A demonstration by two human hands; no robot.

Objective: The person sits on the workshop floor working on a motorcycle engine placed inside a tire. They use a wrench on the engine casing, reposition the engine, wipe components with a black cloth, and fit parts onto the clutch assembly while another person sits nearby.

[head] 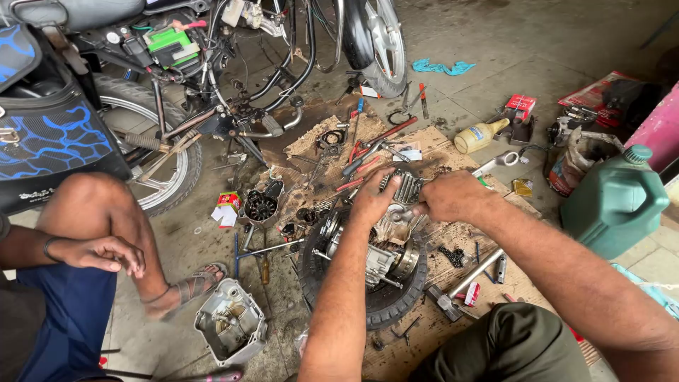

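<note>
Left hand [373, 200] at frame centre, fingers spread and pressed flat on the finned top of the engine [385, 244], not closed around anything. Right hand [453, 198] just beside it, fingers curled together around a small metal tool whose kind cannot be told, tip down on the same engine part. Both hands nearly touching over the finned cylinder.

Engine seated in a black tyre [385, 301] laid flat on stained cardboard [438, 152], centre to lower centre of the frame. Hammer [463, 283] lying on the cardboard right of the tyre, head toward the bottom. Short chain [453, 256] just above the hammer's handle. Red-handled tools [368, 152] scattered on the cardboard above the hands. Round clutch-like part [260, 206] left of the engine, near a small red and white box [228, 201].

Grey engine cover [230, 325] on the floor at lower left, hollow side up. Another person seated at left, a hand [102, 253] resting on a bare knee, sandalled foot [194, 283] beside the cover. Stripped motorcycle [212, 64] across the upper left, rear wheel [166, 152] behind that knee.

Green jug [614, 201] at right edge, well apart from the hands. Cream bottle [479, 136] lying on the floor at upper right. Blue rag [442, 68] near the top.
</note>
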